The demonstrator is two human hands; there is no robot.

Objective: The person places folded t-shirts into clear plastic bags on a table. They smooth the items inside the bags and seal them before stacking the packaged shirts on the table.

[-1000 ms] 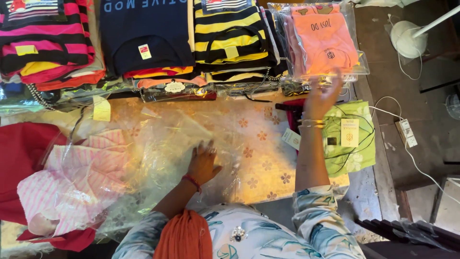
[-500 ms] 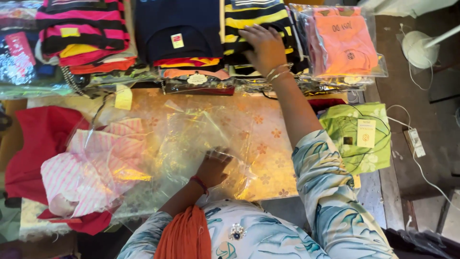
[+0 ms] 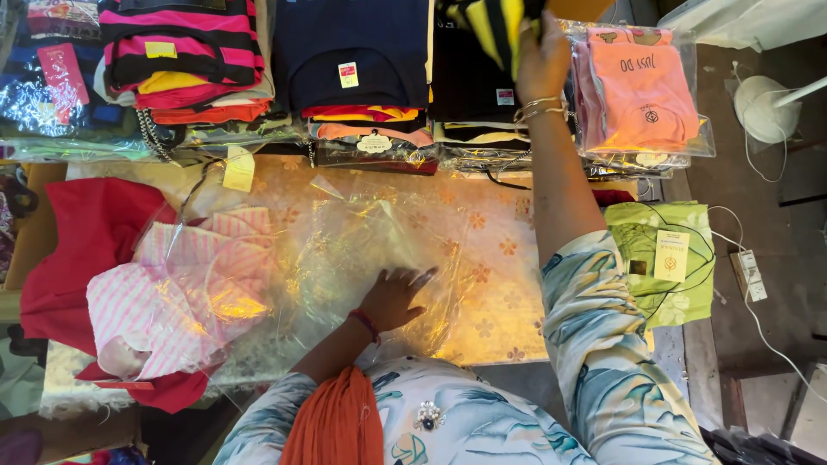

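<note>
The right hand (image 3: 541, 53) is closed on a yellow-and-black striped garment (image 3: 493, 24) at the counter's far edge, lifting it off the folded stack (image 3: 469, 95); soft and light, it should sag, so a gathered edge grips best. The left hand (image 3: 394, 297) rests flat, fingers spread, on the slippery clear plastic bag (image 3: 345, 250) mid-counter. Open room lies on the floral counter (image 3: 495, 284) between the hands.

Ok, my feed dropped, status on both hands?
Left hand flat on clear plastic bag. Right hand gripping yellow-and-black striped garment at the stack. Pink striped garment lies beside the bag.
</note>
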